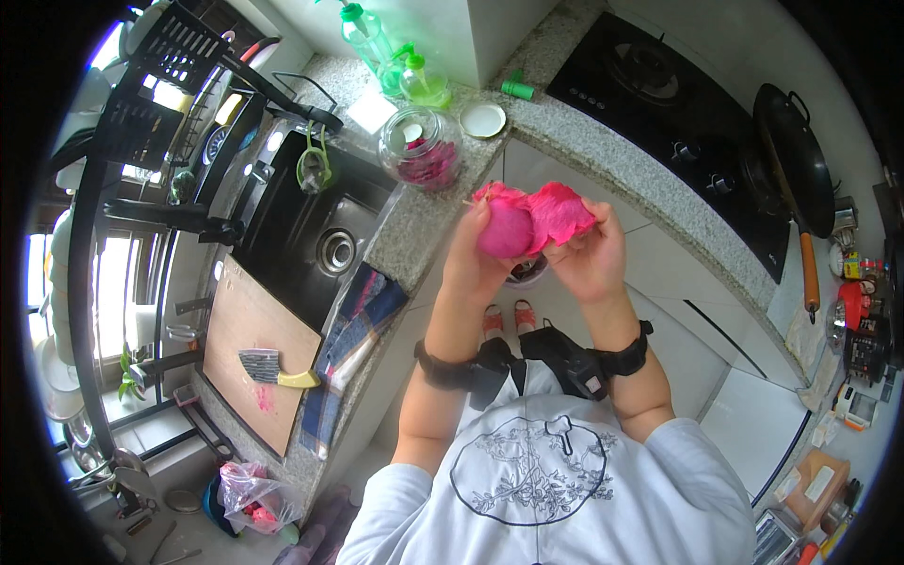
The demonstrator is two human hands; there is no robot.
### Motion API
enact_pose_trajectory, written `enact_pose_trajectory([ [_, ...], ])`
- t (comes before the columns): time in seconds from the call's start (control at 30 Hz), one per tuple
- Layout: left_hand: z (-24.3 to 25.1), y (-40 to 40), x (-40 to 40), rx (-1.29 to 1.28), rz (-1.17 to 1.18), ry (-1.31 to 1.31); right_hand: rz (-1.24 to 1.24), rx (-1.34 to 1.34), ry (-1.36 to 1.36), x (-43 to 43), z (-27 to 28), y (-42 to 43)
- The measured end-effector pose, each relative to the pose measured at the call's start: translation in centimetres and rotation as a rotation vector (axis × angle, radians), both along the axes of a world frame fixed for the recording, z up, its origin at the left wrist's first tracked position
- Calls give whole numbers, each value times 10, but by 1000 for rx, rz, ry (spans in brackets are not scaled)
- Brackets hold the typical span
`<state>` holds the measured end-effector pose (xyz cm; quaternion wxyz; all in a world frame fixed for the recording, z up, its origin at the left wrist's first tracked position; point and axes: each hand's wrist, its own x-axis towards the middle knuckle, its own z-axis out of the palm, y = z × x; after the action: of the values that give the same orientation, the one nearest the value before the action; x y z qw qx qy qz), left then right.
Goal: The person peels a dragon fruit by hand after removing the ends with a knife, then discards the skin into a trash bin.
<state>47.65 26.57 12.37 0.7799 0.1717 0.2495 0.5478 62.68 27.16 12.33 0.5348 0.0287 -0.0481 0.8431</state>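
Note:
My left hand holds a peeled magenta dragon fruit in front of me. A large flap of its pink peel is gripped by my right hand, folded out to the right, close beside the flesh. Below my hands, a bin is partly hidden by them. On the wooden cutting board, at left, lies a cleaver with a yellow handle, beside a pink stain. A glass jar with dark magenta pieces stands on the counter beyond my left hand, its white lid lying next to it.
The black sink is at left, with a checked cloth along the counter edge. Green pump bottles stand behind the jar. A gas hob and a wok are at right. A plastic bag with pink items sits at lower left.

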Motion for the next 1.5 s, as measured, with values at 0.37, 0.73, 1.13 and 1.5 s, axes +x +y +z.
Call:
enact_pose_trajectory([
  [0.37,10,-5,-2,4,29,24,-96,-115,-284,2,24,1],
  [0.73,8,-8,-4,-13,55,26,-121,-128,-434,2,16,4],
  [1.13,6,-10,-8,59,27,37,-216,-198,-654,0,13,2],
  [1.5,43,-5,-18,181,142,1102,-499,746,-1774,26,38,21],
])
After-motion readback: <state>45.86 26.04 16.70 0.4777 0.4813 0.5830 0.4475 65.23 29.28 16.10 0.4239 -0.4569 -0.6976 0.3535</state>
